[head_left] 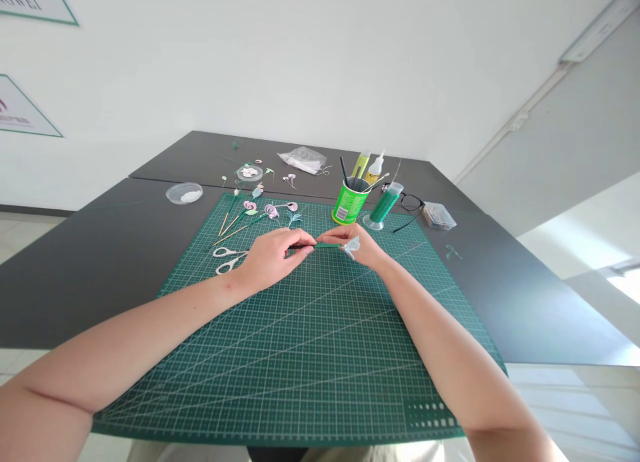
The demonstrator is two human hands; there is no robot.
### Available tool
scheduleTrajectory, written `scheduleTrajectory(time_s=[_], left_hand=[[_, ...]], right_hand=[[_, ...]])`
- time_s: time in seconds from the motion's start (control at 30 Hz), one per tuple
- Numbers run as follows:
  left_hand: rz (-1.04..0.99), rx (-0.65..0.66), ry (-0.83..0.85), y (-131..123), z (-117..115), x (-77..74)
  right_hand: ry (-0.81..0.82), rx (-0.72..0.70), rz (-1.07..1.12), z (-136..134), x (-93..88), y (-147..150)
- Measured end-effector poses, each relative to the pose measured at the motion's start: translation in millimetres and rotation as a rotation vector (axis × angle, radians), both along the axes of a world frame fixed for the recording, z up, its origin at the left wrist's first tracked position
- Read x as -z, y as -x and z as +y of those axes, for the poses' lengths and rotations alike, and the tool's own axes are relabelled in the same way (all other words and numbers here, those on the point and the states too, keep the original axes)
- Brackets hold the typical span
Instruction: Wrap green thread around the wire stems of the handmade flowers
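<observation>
Above the green cutting mat (320,355), a thin green-wrapped stem (328,245) lies level between my two hands. A small pale blue flower (353,244) tops its right end, in front of my right palm. My left hand (273,257) is closed, with thumb and forefinger pinching the stem's darker left part. The fingertips of my right hand (363,247) meet them at the middle and pinch the green part. White-handled scissors (227,267) lie beside my left hand, their blades hidden behind it. Several handmade flowers on sticks, such as a pink one (271,211), rest beyond it.
A green can (349,204) with tools stands behind my right hand, near a glue bottle (375,169) and a green thread spool (387,203). Eyeglasses (413,201) and a clear box (439,215) lie right. Clear dishes (185,193) and a plastic bag (303,159) sit farther back.
</observation>
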State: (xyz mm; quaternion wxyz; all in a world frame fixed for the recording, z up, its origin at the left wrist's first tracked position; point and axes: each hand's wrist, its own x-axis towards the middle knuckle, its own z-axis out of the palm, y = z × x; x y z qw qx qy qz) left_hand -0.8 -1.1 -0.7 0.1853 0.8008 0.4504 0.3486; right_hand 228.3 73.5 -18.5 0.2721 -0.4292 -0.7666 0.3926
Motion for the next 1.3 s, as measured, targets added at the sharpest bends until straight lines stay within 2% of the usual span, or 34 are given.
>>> scheduleTrajectory(time_s=[0.1, 0.23, 0.47, 0.7, 1.07, 1.2, 1.3], left_hand=[[-0.041, -0.108, -0.019, 0.5, 1.4, 1.1], [-0.121, -0.158, -0.014, 2.5, 5.9, 3.7], [-0.177, -0.174, 0.097, 7.8, 17.9, 12.9], [-0.181, -0.148, 0.158, 10.2, 22.0, 15.9], [-0.108, -0.156, 0.130, 9.2, 22.3, 14.5], [-0.109, -0.155, 0.138, 9.6, 22.8, 15.6], [-0.107, -0.166, 0.153, 9.7, 22.6, 15.2]], right_hand=[[-0.006, -0.026, -0.037, -1.1, 0.0, -0.2], [0.080, -0.119, -0.087, -5.5, -4.9, 0.9], [0.162, -0.284, -0.155, -12.6, -15.2, 2.7], [0.176, -0.315, -0.171, -14.1, -17.8, 2.3], [0.249, -0.375, -0.152, -22.3, -24.7, 6.8], [0.327, -0.412, -0.099, -25.9, -30.7, 5.3], [0.328, -0.424, -0.037, -24.4, -33.7, -0.7]])
